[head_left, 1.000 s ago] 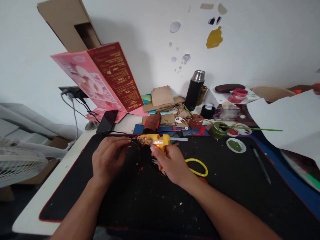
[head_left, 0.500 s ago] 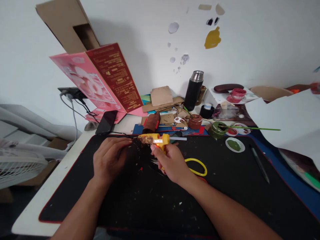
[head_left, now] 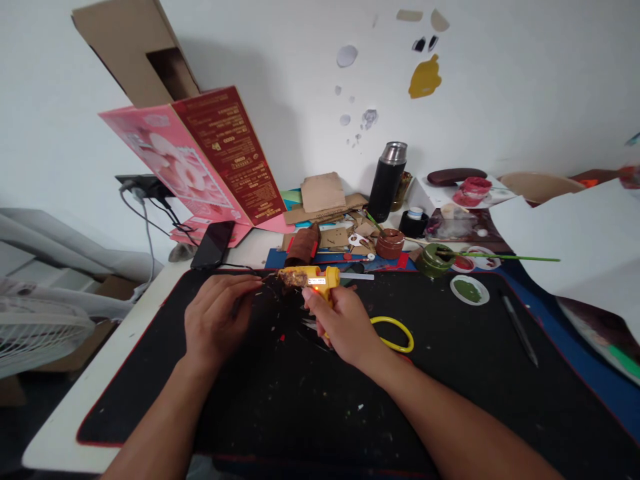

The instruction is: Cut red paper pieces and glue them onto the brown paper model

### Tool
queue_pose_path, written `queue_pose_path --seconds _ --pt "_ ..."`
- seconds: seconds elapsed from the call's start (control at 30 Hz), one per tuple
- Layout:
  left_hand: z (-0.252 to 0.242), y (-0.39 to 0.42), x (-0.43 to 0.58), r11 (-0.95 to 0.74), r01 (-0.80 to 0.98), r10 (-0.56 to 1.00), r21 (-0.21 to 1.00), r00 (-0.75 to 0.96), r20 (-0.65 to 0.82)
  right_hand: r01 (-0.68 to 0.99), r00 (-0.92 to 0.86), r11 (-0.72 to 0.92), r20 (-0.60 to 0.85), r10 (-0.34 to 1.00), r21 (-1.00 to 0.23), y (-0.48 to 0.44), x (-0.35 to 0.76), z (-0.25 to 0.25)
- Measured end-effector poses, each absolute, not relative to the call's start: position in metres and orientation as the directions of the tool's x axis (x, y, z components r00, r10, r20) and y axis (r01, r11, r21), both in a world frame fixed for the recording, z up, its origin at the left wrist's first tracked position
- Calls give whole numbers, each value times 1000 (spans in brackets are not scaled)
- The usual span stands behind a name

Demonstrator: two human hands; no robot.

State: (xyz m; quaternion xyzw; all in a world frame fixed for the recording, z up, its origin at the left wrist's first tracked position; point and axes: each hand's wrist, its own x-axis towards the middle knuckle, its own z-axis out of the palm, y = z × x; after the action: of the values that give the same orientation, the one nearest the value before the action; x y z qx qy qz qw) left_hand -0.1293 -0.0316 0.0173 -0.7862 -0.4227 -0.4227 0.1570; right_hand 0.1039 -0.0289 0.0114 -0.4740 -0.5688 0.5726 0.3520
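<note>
My right hand [head_left: 345, 323] is wrapped round the handle of a yellow glue gun [head_left: 316, 279], whose stained nozzle points left and whose small red light is lit. A pale glue stick [head_left: 356, 276] juts from its back. My left hand [head_left: 217, 317] is closed in a pinch just left of the nozzle; what lies between its fingertips is too small to name. Behind the gun a brown painted piece [head_left: 303, 245] with red strips stands at the mat's back edge. Yellow-handled scissors [head_left: 395, 335] lie partly under my right hand on the black mat [head_left: 310, 407].
Behind the mat are cardboard scraps [head_left: 324, 193], a black bottle [head_left: 387, 181], a brown paint jar [head_left: 390, 244] and a green paint jar [head_left: 434, 261]. A phone [head_left: 213, 245] lies back left, a pen [head_left: 519, 330] right, a fan [head_left: 43, 333] far left.
My left hand has shifted very slightly left, and its fingertips are a little farther from the nozzle. The glue gun stays almost in place in my right hand.
</note>
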Motion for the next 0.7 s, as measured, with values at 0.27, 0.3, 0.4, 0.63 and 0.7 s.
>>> queue_pose_path --seconds 0.27,0.3,0.4,0.63,0.7 --pt "17 -32 -129 -595 798 521 96 292 802 136 -310 -97 -135 941 -986 -30 104 10" --pt "17 -32 -129 -595 798 520 96 291 803 135 -309 -95 -133 942 -986 -30 104 10" --pt "18 -32 -130 -595 797 520 98 290 803 125 -308 -90 -125 943 -988 -30 104 10" --pt "19 -33 -128 -579 809 524 102 274 807 136 -306 -94 -132 943 -986 -30 104 11" --pt "19 -33 -128 -578 810 523 98 276 806 142 -305 -98 -138 942 -985 -30 104 12"
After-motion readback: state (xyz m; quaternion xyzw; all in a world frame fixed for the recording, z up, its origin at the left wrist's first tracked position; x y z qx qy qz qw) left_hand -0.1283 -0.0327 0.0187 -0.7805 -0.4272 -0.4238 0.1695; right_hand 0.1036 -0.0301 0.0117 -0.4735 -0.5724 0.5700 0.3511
